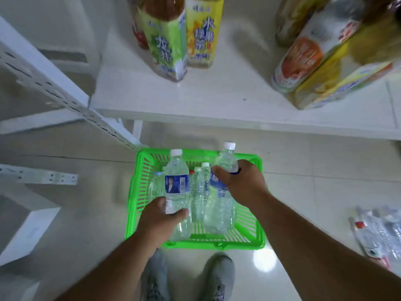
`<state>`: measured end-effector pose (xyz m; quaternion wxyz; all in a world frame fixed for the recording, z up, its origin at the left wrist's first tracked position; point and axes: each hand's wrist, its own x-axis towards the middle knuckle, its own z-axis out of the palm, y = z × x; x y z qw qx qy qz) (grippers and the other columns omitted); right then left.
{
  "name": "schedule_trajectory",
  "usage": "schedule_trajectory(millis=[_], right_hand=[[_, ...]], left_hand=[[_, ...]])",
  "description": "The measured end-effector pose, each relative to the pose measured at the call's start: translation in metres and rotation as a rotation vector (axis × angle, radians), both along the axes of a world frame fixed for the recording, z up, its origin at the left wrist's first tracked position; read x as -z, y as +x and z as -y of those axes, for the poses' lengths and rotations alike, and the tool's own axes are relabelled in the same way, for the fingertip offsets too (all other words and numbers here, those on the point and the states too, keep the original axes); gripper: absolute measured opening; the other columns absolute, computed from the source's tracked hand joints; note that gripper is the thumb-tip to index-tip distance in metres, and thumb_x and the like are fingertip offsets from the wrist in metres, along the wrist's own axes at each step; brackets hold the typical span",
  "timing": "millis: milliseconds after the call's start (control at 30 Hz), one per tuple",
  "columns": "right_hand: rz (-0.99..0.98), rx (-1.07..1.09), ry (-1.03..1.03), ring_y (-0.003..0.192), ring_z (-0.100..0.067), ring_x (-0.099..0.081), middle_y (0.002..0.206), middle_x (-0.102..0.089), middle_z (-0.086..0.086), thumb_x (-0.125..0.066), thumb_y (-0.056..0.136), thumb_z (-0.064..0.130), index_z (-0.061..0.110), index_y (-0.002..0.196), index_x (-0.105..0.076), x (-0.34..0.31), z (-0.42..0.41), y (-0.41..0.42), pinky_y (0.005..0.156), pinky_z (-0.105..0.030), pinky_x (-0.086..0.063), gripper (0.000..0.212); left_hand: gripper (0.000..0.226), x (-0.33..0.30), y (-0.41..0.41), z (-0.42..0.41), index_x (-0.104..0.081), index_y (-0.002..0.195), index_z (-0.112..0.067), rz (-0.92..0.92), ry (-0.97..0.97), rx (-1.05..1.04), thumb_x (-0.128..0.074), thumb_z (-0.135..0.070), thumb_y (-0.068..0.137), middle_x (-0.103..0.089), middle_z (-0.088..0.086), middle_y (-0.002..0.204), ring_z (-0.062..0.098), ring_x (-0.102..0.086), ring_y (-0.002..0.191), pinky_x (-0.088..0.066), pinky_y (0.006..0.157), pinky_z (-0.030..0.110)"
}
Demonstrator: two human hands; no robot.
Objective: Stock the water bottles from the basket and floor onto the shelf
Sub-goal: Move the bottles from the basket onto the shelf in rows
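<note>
Head view looks down at your two hands over a green plastic basket (249, 235) sitting on the pale tiled floor (314, 203), just in front of your grey shoes (219, 276). Your left hand (159, 220) is wrapped around the lower body of a clear water bottle (176, 183) with a blue label and white cap, held upright above the basket's left side. Your right hand (240, 183) is closed over the upper half of a second water bottle (219, 205), tilted slightly with its white cap pointing toward the shelf. Between the two, more small bottles (200, 192) stand inside the basket, one with a red cap barely visible. Ahead of the basket runs the white shelf (217, 101), carrying tall tea bottles (167, 40) with green and yellow labels at its left and more drink bottles (303, 59) at its right. Further packaged bottles (377, 233) lie on the floor at the far right, blurred.
</note>
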<state>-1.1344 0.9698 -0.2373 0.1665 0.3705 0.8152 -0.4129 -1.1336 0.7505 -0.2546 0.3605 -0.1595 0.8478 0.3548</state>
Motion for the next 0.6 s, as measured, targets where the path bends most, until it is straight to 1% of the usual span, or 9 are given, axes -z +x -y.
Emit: schedule_trajectory(millis=[67,133,200,267,300,367,433,533,600], right_hand=[[-0.065,-0.026,-0.020,0.066,-0.010,-0.065,0.069,-0.069,0.007,-0.072,0.078,0.058,0.020,0.085,-0.071,-0.067,0.000,0.000,0.049,-0.019,-0.042,0.038],[-0.141,-0.042,-0.037,0.063,-0.002,-0.061,0.070,-0.068,0.009,-0.072,0.081,0.054,0.021,0.088,-0.069,-0.139,0.002,0.002,0.048,-0.013,-0.039,0.034],[-0.225,-0.062,-0.056,0.067,-0.003,-0.062,0.075,-0.070,0.009,-0.070,0.084,0.051,0.022,0.091,-0.070,-0.214,0.006,0.008,0.056,-0.018,-0.044,0.030],[-0.297,-0.075,-0.099,0.075,-0.005,-0.067,0.082,-0.073,0.008,-0.070,0.086,0.049,0.024,0.095,-0.071,-0.286,0.011,0.014,0.067,-0.025,-0.051,0.027],[-0.329,-0.081,-0.110,0.079,-0.005,-0.068,0.086,-0.074,0.009,-0.070,0.086,0.049,0.025,0.098,-0.071,-0.319,0.014,0.019,0.069,-0.025,-0.052,0.026],[-0.396,-0.095,-0.097,0.083,0.002,-0.067,0.092,-0.074,0.012,-0.071,0.086,0.048,0.027,0.103,-0.070,-0.385,0.022,0.030,0.068,-0.013,-0.050,0.028],[-0.473,-0.120,-0.048,0.084,0.008,-0.066,0.094,-0.074,0.015,-0.072,0.085,0.048,0.029,0.107,-0.069,-0.445,0.032,0.044,0.066,-0.006,-0.045,0.028],[-0.554,-0.128,0.009,0.081,0.008,-0.065,0.090,-0.072,0.018,-0.071,0.085,0.048,0.032,0.103,-0.068,-0.520,0.049,0.069,0.066,-0.010,-0.045,0.024],[-0.600,-0.115,0.037,0.083,0.002,-0.066,0.091,-0.072,0.015,-0.071,0.084,0.053,0.032,0.101,-0.067,-0.564,0.061,0.086,0.071,-0.020,-0.050,0.028]], left_hand=[[0.055,-0.060,0.000,0.008,-0.058,0.078,-0.008,-0.054,0.031,0.011,-0.080,-0.056,0.060,-0.064,0.007,0.077,0.027,-0.061,0.076,-0.046,0.067,0.036],[0.056,-0.125,0.000,0.015,-0.062,0.082,-0.012,-0.097,0.065,0.035,-0.076,-0.059,0.057,-0.071,0.005,0.087,0.022,-0.068,0.086,-0.052,0.075,0.038],[0.039,-0.197,0.003,0.023,-0.062,0.081,-0.019,-0.152,0.109,0.047,-0.085,-0.046,0.065,-0.071,-0.003,0.085,0.014,-0.067,0.082,-0.052,0.073,0.031],[0.027,-0.265,0.009,0.031,-0.064,0.084,-0.021,-0.207,0.181,0.020,-0.086,-0.029,0.070,-0.071,-0.003,0.079,0.010,-0.066,0.076,-0.049,0.068,0.024],[0.025,-0.296,0.013,0.034,-0.066,0.087,-0.020,-0.219,0.228,0.010,-0.086,-0.022,0.072,-0.074,-0.003,0.080,0.009,-0.067,0.075,-0.051,0.068,0.023],[0.028,-0.351,0.021,0.044,-0.069,0.094,-0.022,-0.251,0.313,0.015,-0.084,-0.011,0.073,-0.076,-0.009,0.086,0.005,-0.071,0.078,-0.054,0.072,0.022],[0.033,-0.401,0.030,0.054,-0.069,0.098,-0.025,-0.307,0.368,0.017,-0.083,-0.007,0.073,-0.077,-0.009,0.091,0.008,-0.072,0.085,-0.055,0.076,0.023],[0.037,-0.468,0.045,0.070,-0.070,0.102,-0.024,-0.389,0.425,0.033,-0.083,-0.005,0.073,-0.077,-0.009,0.095,0.010,-0.072,0.090,-0.054,0.083,0.029],[0.038,-0.509,0.055,0.081,-0.069,0.104,-0.022,-0.446,0.473,0.050,-0.083,-0.005,0.073,-0.077,-0.007,0.098,0.011,-0.072,0.092,-0.054,0.088,0.032]])
